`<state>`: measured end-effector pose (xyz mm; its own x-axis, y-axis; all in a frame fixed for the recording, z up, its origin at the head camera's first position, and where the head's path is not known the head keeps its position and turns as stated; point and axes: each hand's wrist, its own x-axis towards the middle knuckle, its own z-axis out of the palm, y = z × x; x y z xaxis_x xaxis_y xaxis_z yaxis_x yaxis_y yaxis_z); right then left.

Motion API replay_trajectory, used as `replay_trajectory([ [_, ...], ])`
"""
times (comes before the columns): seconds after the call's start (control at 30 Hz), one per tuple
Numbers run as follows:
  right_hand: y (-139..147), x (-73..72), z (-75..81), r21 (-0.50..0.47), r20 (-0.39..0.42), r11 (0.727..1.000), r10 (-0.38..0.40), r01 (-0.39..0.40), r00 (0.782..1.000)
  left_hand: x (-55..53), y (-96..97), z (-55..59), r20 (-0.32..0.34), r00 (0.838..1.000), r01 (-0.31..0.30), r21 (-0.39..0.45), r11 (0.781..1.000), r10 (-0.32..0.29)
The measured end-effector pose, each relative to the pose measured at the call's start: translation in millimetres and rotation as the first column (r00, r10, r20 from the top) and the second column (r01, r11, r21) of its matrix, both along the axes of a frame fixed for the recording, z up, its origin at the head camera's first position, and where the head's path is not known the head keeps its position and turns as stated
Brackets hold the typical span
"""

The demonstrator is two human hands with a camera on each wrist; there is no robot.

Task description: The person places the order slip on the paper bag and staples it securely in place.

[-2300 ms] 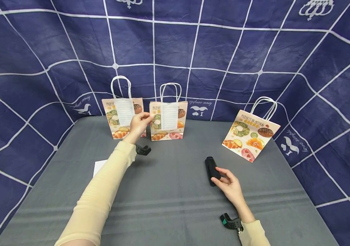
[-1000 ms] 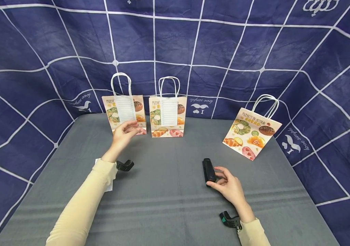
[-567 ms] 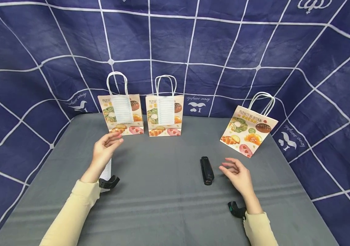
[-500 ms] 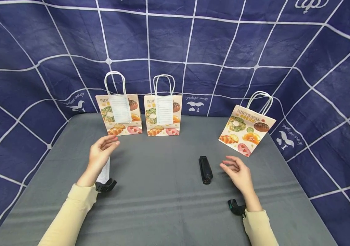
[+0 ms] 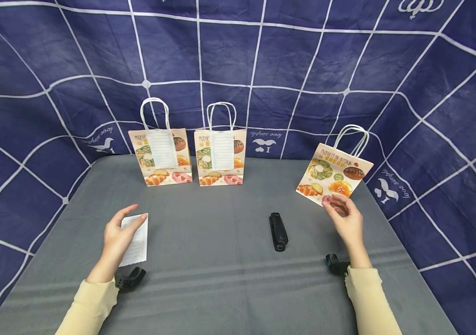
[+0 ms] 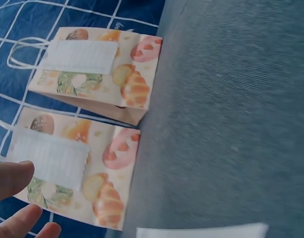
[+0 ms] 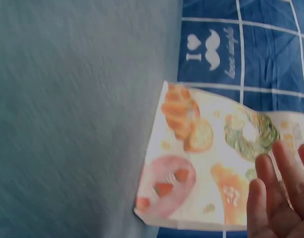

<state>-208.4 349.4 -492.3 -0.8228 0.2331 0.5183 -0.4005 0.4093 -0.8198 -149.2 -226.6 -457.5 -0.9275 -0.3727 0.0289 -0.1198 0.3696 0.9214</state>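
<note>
Left hand [image 5: 116, 237]: bare, emerging from a pale yellow fabric sleeve [image 5: 89, 302]; we find the grip spread, thumb well apart from the fingers.
Loose slip: a rectangular white ruled paper slip [image 5: 137, 249] lies on the flat grey cloth-covered surface [image 5: 229, 279], partly hidden by the left hand; we cannot tell whether they touch.
Left bag: a pale peach paper bag printed with breads [image 5: 164, 177] stands upright, white looped handles above; a white ruled sheet [image 5: 161, 149] covers part of its front.
Centre bag: a matching peach bread-print paper bag [image 5: 221, 177] stands just beside it, likewise fronted by a white ruled strip [image 5: 222, 151].
Stapler: we note a long black stapler [image 5: 278, 231] lying on the surface, near neither hand.
Right bag: a third peach bread-print paper bag with white handles [image 5: 330, 172] stands tilted, its printed front uncovered by paper.
Right hand [image 5: 348, 221]: grip spread, fingers loosely bent before the third bag's lower part; contact we cannot confirm.
</note>
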Motion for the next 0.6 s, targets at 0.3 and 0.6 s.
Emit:
replay_trajectory([
  [0.3,21.4,-16.1,30.6,-0.068,-0.063,0.980,-0.193,0.189,0.979,13.1,-4.8,-16.4,0.017,0.999,-0.049,0.026,0.998,0.049],
  [0.6,18.8,-17.5,61.0,-0.086,0.014,0.913,-0.398,0.398,0.917,11.0,-16.0,-33.0,0.033,0.998,-0.051,-0.083,0.995,0.054],
])
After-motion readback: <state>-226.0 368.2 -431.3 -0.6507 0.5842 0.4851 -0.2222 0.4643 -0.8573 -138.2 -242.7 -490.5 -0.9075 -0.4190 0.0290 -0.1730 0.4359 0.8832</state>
